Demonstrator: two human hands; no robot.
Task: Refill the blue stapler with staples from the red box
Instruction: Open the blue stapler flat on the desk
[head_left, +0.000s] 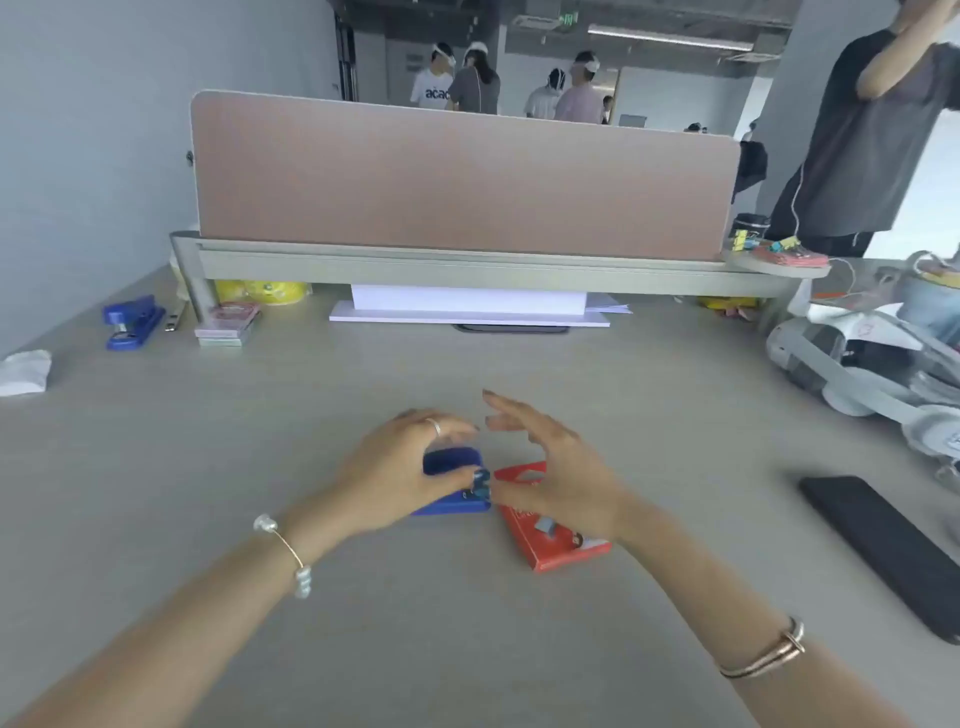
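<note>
A: Head view, desk (519, 649) from above. Status on hands?

B: Left hand (400, 467) curled over blue stapler (452, 480), thumb on near side, fingers (441, 423) arched over top. Closed around it, stapler resting on desk, centre, close in.

A: Right?

B: Right hand (550, 467) spread wide, holding nothing. Hovering just beside stapler, above far end of red box (550, 540). Fingertips nearly meeting left-hand fingers; contact or gap, cannot tell.

A: Box position?

B: Flat on desk, right of stapler, near corners almost touching. Partly hidden under right hand. Open or closed, cannot tell.

A: Anything else nearby?

B: Second blue stapler (132, 322) far left by divider foot, well apart. Stack of small boxes (228, 325) beside it. White paper stack (467, 306) under divider shelf. Black phone (883, 551) flat at right edge. Crumpled tissue (23, 371) at left edge. Bracelets on both wrists, ring on left hand.
</note>
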